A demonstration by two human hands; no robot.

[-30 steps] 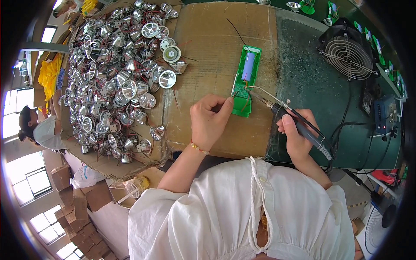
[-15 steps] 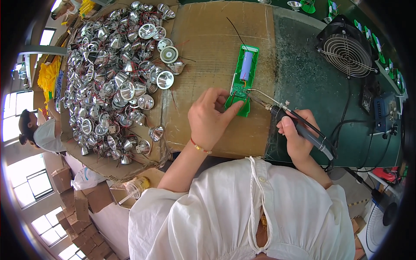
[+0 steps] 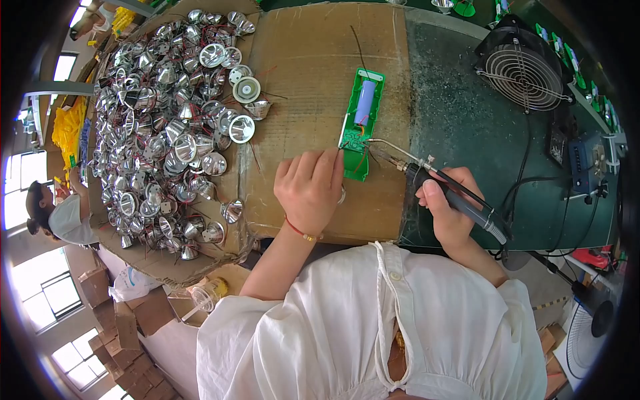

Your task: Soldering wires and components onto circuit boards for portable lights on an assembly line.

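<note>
green casing (image 3: 353, 127) lengthwise away, perhaps rightward-tilted

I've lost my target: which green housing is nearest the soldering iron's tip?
The green housing on the cardboard, with a purple cell in it; the other green housings sit toward the far and right edges of the bench.

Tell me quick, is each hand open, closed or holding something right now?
Left hand: curled at the green housing; whether it holds anything cannot be told.
Right hand: closed around the soldering iron.
</note>
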